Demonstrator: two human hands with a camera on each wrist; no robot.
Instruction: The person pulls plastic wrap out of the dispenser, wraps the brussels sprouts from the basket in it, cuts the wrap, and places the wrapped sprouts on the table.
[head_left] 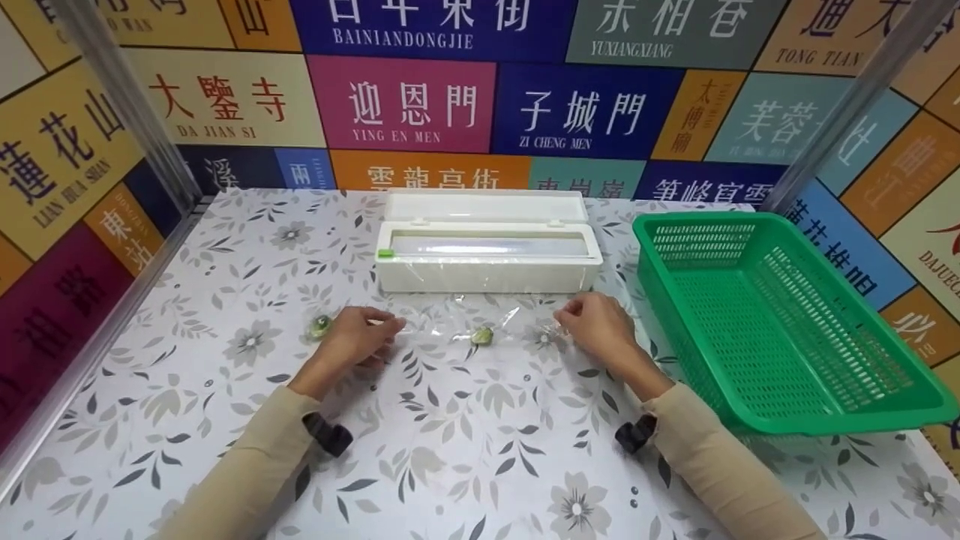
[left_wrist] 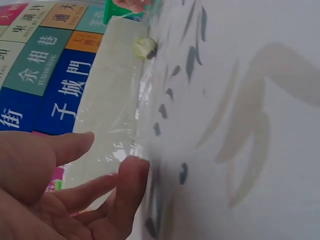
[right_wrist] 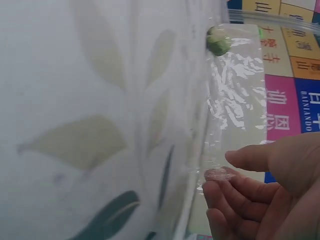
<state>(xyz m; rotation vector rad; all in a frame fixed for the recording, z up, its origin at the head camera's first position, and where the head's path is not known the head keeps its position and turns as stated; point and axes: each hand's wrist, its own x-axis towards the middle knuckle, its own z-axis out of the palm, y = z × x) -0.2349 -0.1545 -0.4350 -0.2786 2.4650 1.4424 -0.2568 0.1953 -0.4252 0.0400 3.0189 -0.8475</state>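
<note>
A sheet of clear cling film (head_left: 510,318) lies on the table in front of a white cling film dispenser (head_left: 487,279). A small green vegetable piece, like a Brussels sprout (head_left: 482,336), sits at the film between both hands. My left hand (head_left: 361,336) is at the film's left side; the left wrist view shows its thumb apart from loosely bent fingers. My right hand (head_left: 600,324) is at the right side. Film clings to its fingertips (right_wrist: 212,185), with the thumb held apart. Another green piece (head_left: 320,325) lies just left of my left hand.
The dispenser's lid (head_left: 486,206) stands raised, and a green slider (head_left: 385,253) is at its left end. A green plastic basket (head_left: 787,322) stands on the right. Panels with printed lettering (head_left: 420,105) wall in the back and sides of the flower-patterned table (head_left: 465,465).
</note>
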